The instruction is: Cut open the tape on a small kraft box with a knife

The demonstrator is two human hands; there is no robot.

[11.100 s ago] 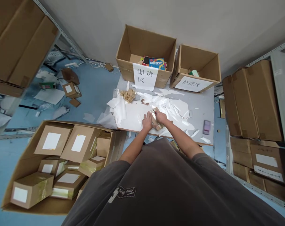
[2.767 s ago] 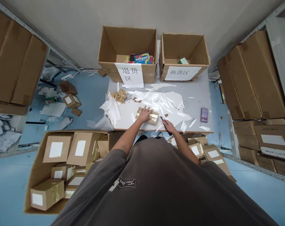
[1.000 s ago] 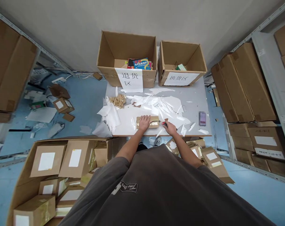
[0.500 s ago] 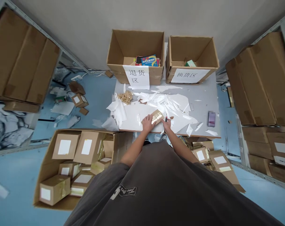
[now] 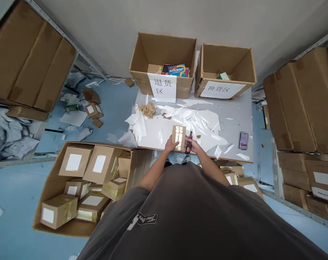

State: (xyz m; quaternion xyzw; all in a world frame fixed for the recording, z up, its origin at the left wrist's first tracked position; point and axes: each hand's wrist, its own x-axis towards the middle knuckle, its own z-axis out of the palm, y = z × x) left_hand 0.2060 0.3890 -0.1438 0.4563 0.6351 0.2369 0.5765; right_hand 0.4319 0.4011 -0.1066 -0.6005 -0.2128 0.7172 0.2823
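Observation:
A small cardboard box [image 5: 179,133] with shiny clear tape down its face stands above the near edge of the table. My left hand [image 5: 170,145] grips it from the left, thumb across the lower part of its face. At the box's right side is my right hand [image 5: 195,147], closed around a red and black utility knife [image 5: 189,143]. Its fingertips come close to the box; whether they press on it I cannot tell. Torn white paper scraps [image 5: 192,117] lie just behind, and a crumpled brown paper wad [image 5: 147,109] sits at the left.
Two open cartons with paper signs, a left one [image 5: 142,83] and a right one [image 5: 198,86], stand at the table's back. A large carton [image 5: 140,169] of taped parcels is on the floor at left. A purple pixelated item [image 5: 243,141] lies right. Shelves with cartons flank both sides.
The small box has turned from slanted to upright and lifted toward me. My left hand has shifted from lying over it to gripping its side. The knife now shows more fully in my right hand.

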